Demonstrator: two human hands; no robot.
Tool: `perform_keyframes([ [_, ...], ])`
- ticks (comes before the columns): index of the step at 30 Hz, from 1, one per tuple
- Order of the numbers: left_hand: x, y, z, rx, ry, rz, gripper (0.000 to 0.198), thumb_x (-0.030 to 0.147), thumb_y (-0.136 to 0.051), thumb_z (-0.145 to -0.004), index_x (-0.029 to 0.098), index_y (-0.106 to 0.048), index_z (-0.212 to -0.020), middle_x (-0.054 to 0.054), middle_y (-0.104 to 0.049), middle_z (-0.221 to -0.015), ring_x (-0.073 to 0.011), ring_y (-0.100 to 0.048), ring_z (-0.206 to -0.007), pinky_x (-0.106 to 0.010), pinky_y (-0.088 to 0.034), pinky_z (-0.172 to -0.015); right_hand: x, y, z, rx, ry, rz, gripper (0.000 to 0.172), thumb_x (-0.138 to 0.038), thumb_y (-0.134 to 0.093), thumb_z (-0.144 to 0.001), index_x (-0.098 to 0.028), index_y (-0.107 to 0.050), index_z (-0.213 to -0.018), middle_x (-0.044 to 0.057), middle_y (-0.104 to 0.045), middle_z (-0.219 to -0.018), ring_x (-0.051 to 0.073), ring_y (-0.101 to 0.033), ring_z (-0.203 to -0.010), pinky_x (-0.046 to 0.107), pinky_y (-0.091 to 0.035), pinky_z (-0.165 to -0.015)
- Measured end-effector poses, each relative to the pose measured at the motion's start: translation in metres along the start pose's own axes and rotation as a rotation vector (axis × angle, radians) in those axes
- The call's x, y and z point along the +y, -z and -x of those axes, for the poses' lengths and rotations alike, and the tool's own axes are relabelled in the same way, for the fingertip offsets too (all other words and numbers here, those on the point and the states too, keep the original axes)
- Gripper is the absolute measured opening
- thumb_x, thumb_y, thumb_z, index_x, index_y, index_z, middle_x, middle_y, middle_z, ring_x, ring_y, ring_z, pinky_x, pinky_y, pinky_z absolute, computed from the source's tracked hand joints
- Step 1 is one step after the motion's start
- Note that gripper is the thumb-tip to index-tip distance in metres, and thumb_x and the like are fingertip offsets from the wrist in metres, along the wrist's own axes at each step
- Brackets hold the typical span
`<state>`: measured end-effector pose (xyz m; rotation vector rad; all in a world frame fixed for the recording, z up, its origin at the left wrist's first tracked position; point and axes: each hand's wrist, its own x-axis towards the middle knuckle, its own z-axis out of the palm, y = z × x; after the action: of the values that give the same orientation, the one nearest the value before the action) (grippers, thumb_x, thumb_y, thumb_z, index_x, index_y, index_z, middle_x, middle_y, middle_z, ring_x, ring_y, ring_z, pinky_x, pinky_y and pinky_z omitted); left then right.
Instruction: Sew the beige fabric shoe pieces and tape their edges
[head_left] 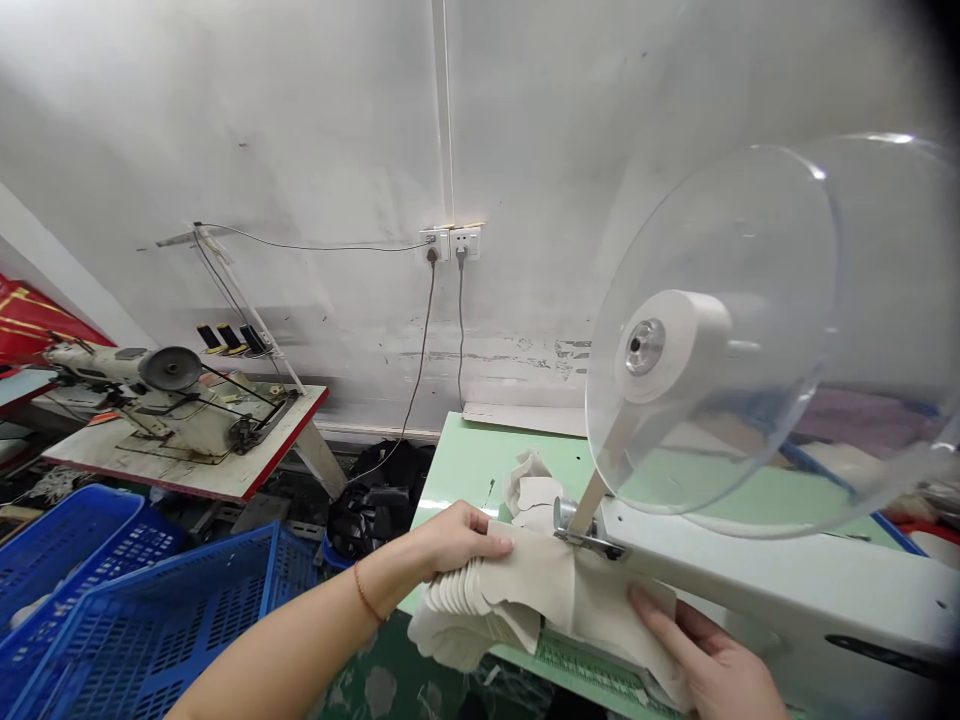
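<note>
My left hand (pixel 469 540) pinches the left end of a cream fabric piece (pixel 544 575), its thumb lying on top. A fanned stack of similar cream pieces (pixel 457 615) hangs below that hand over the table's front edge. My right hand (pixel 697 640) grips the right part of the fabric, thumb on top and fingers mostly hidden. Between the hands, the cloth's far edge meets the metal guide (pixel 589 535) of a white machine (pixel 772 580). A pale tape (pixel 596 495) runs down into this guide from a white roll (pixel 679 345) between clear discs.
More cream pieces (pixel 532 485) lie behind the guide on the green table (pixel 465 460). A green ruler strip (pixel 592 670) runs along its front. Blue crates (pixel 195 600) stand on the floor at left, near a sewing machine (pixel 176 400) on another table. Wall sockets (pixel 450 243) hold plugged cords.
</note>
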<state>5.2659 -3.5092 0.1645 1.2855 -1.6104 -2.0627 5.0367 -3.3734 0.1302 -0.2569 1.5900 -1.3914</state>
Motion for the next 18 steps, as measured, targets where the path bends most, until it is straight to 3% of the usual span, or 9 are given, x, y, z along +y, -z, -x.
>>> perform_keyframes([
  [4, -0.012, 0.006, -0.022, -0.041, 0.101, 0.084, 0.052, 0.052, -0.087, -0.041, 0.011, -0.069, -0.068, -0.003, -0.064, -0.064, -0.0157, -0.058, -0.061, -0.03, -0.047, -0.063, 0.002, -0.007, -0.009, -0.015, -0.117, -0.116, 0.059, -0.043, -0.089, -0.047, -0.018, -0.072, -0.098, 0.004, -0.076, -0.099, 0.027, -0.066, -0.1, 0.018, -0.057, -0.063],
  [8, -0.017, 0.012, -0.038, -0.08, 0.127, 0.135, 0.051, 0.047, -0.089, -0.038, 0.01, -0.069, -0.067, -0.003, -0.064, -0.061, -0.0144, -0.057, -0.057, -0.03, -0.046, -0.062, 0.004, -0.004, -0.018, -0.046, -0.11, -0.14, 0.056, -0.039, -0.088, -0.05, -0.019, -0.072, -0.1, 0.003, -0.076, -0.1, 0.025, -0.065, -0.099, 0.017, -0.056, -0.061],
  [14, -0.025, 0.013, -0.058, -0.075, 0.13, 0.185, 0.054, 0.048, -0.09, -0.034, 0.009, -0.067, -0.064, -0.002, -0.062, -0.058, -0.014, -0.056, -0.056, -0.029, -0.043, -0.062, 0.008, -0.008, -0.042, -0.016, -0.072, -0.226, 0.047, -0.027, -0.091, -0.041, -0.013, -0.071, -0.081, 0.003, -0.073, -0.068, 0.019, -0.062, -0.059, 0.025, -0.051, -0.045],
  [18, -0.039, 0.01, -0.038, -0.094, 0.081, 0.203, 0.054, 0.062, -0.079, -0.052, 0.011, -0.067, -0.065, -0.001, -0.06, -0.059, -0.0111, -0.051, -0.055, -0.027, -0.041, -0.06, 0.028, -0.011, -0.036, -0.027, -0.083, -0.27, 0.043, -0.042, -0.089, -0.044, -0.017, -0.069, -0.072, -0.003, -0.062, -0.051, 0.012, -0.048, -0.042, 0.025, -0.043, -0.038],
])
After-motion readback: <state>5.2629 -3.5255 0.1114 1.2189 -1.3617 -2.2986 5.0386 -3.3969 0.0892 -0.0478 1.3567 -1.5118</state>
